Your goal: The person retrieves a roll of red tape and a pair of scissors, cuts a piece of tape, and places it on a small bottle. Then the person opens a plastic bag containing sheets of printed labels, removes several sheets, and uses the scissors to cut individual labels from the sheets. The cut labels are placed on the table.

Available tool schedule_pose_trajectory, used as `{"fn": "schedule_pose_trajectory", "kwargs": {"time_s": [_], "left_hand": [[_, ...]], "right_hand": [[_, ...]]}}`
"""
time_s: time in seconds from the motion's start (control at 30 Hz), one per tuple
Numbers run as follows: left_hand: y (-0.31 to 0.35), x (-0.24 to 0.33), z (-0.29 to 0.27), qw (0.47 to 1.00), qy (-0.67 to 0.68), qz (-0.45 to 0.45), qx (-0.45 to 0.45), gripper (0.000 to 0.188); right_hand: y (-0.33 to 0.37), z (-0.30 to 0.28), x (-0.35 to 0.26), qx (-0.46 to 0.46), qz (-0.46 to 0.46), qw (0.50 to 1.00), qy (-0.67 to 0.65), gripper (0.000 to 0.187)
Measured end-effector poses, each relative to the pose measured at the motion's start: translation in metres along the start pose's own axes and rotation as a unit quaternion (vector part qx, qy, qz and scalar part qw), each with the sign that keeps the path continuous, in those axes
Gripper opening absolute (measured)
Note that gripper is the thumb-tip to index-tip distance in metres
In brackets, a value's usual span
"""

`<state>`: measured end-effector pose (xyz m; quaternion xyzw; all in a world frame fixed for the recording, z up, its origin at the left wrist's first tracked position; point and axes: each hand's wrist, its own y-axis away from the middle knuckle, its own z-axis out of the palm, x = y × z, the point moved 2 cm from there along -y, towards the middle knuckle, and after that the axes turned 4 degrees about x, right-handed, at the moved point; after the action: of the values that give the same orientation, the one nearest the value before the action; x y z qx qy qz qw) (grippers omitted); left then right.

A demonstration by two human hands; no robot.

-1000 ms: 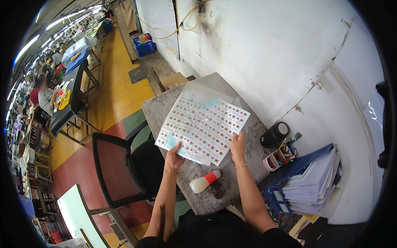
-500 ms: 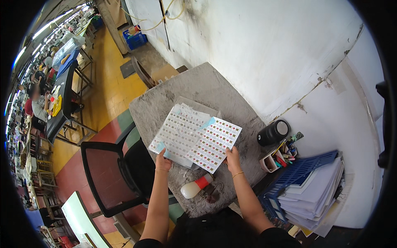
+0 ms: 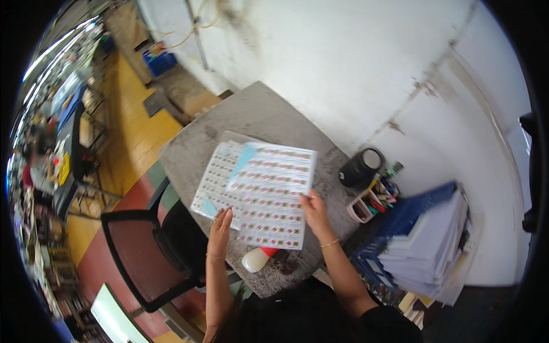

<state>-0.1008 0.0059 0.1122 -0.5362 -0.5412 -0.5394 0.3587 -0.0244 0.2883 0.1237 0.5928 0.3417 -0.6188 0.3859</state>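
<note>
My right hand (image 3: 315, 212) grips the right edge of a white sheet of small printed labels (image 3: 277, 197), with rows of red and green marks and a blue patch at its upper left corner. The sheet is raised slightly over a stack of similar label sheets (image 3: 213, 178) in clear plastic. My left hand (image 3: 219, 227) is beside the stack's lower edge, fingers stretched out and close together; whether it touches the sheets is hard to tell. Near me on the grey table (image 3: 257, 108) lies a white, bulb-shaped object (image 3: 255, 260) with a red band, partly covered by the sheet.
A black cylinder (image 3: 361, 167) stands at the table's right, by a pen holder (image 3: 361, 210) full of pens. Further right, a blue file rack (image 3: 423, 214) holds piled papers (image 3: 426, 251). A black mesh chair (image 3: 146, 257) is at the left; the white wall (image 3: 343, 74) rises behind.
The label sheet in my right hand has turned more upright and moved left over the stack, covering more of it. My left hand's fingers have straightened. The whole view has shifted.
</note>
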Motion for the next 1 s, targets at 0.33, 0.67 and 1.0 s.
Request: {"fn": "schedule_pose_trajectory", "kwargs": {"time_s": [0.33,0.67,1.0], "left_hand": [[0.078,0.027,-0.018,0.956,0.235,-0.137,-0.105,0.023],[0.125,0.04,-0.038,0.93,0.35,-0.097,-0.062,0.058],[0.15,0.099,-0.047,0.928,0.331,-0.106,-0.136,0.075]], "right_hand": [[0.034,-0.015,-0.025,-0.043,0.083,0.963,0.252,0.035],[0.031,-0.135,-0.013,0.384,0.042,0.696,0.605,0.037],[-0.004,-0.192,0.017,0.488,0.075,0.709,0.504,0.041]]}}
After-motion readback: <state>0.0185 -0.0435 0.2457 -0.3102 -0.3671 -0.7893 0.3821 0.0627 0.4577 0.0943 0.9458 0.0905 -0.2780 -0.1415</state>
